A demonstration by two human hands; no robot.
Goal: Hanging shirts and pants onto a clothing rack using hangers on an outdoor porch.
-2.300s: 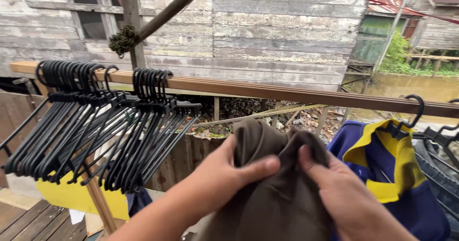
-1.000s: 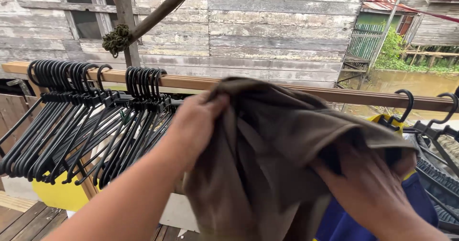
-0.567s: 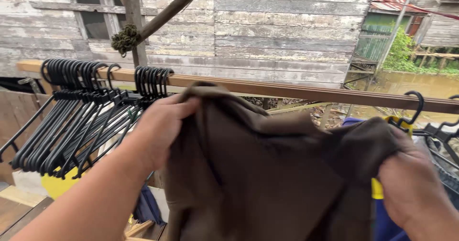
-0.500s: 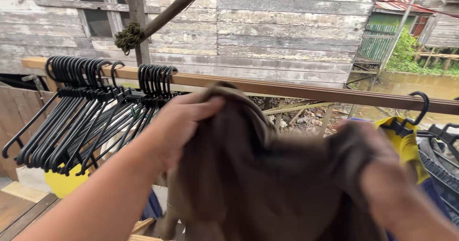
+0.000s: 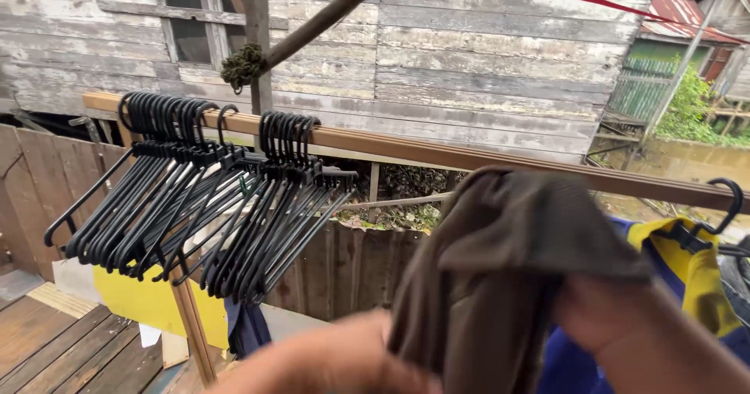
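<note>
Brown shirt (image 5: pixel 500 277) is hanging bunched below the wooden rail (image 5: pixel 437 155) because I am pinching it in my right hand (image 5: pixel 605 320), while my blurred left hand (image 5: pixel 336 363), grip unreadable, is hovering beneath near the black hangers (image 5: pixel 203 206).

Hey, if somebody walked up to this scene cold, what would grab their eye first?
Probably the dense bunch of empty black hangers crowding the left end of the wooden rail. Next, the brown garment bunched at bottom centre, draped over the blurred right hand, and the blue-and-yellow shirt hanging at far right.
</note>
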